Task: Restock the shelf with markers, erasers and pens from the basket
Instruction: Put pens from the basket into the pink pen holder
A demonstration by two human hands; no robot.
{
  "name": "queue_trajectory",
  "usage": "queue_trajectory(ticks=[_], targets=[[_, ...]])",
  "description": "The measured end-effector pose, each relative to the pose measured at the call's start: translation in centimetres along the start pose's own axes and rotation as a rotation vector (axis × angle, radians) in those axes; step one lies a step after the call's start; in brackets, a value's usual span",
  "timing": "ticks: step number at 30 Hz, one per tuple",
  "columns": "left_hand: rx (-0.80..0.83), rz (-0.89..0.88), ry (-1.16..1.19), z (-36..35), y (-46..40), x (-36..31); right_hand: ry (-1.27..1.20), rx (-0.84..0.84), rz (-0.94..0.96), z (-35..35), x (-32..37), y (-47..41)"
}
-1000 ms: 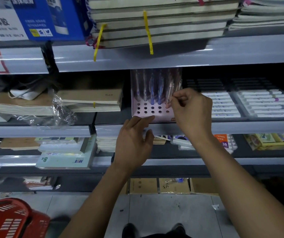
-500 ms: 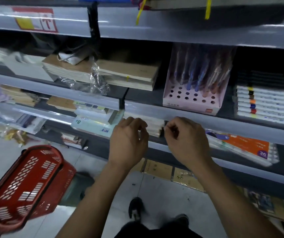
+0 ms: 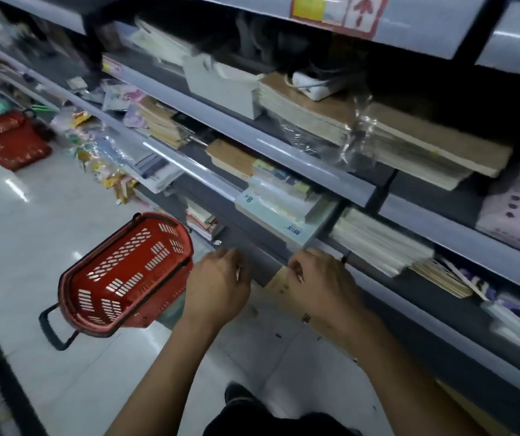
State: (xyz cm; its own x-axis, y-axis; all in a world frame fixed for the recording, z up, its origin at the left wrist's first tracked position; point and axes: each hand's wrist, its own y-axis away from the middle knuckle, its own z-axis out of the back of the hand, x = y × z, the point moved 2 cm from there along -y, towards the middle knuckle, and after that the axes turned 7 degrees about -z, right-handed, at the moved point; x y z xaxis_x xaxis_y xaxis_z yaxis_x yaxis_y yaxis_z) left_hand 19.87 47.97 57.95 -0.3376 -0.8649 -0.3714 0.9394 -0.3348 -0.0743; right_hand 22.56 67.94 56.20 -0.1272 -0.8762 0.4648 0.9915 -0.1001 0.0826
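The red basket (image 3: 126, 275) stands on the pale floor (image 3: 16, 234) just left of the person's hands, its perforated wall turned toward the camera and its black handle (image 3: 54, 328) hanging low at the near end; what it holds cannot be seen from this angle. Just right of the basket, the left hand (image 3: 216, 287) hangs in the air with its back to the camera and its fingers curled under, and nothing shows in its grip, though the fingertips are hidden. Further right of the basket, the right hand (image 3: 318, 284) is held the same way, knuckles up and fingers tucked, in front of the grey lip of a low shelf (image 3: 315, 247); whether it holds anything cannot be told. Above and to the right of the basket, on that shelf unit, lie stacks of notebooks (image 3: 378, 243) and a pale green pad marked 8K (image 3: 271, 215), with brown-covered books (image 3: 309, 105) partly in clear wrap on the tier higher up. Far right of the basket, at the frame's edge, sits a pink pen holder (image 3: 519, 215) with round holes in its front. Well beyond the basket, at the far left along the aisle, a second red basket (image 3: 7, 140) sits on the floor, blurred.
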Motion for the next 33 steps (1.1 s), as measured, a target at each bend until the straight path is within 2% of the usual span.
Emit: queue_trajectory(ticks=[7, 13, 21, 27, 33], targets=[[0.024, 0.215, -0.001, 3.5, 0.4, 13.4, 0.065, 0.145, 0.127, -7.0, 11.7, -6.1], [0.011, 0.324, -0.007, 5.2, 1.5, 22.4, 0.081, 0.25, 0.179, -11.3, 19.3, -10.0], [0.037, 0.444, 0.041, 5.1, 0.3, 29.8, 0.092, 0.365, 0.232, -15.4, 24.0, -16.1], [0.048, 0.553, 0.038, 4.2, -3.8, 34.7, 0.097, 0.411, 0.253, -19.9, 26.5, -24.0], [0.08, 0.68, 0.036, 3.3, -8.9, 39.4, 0.133, 0.561, 0.271, -25.4, 28.6, -32.0]])
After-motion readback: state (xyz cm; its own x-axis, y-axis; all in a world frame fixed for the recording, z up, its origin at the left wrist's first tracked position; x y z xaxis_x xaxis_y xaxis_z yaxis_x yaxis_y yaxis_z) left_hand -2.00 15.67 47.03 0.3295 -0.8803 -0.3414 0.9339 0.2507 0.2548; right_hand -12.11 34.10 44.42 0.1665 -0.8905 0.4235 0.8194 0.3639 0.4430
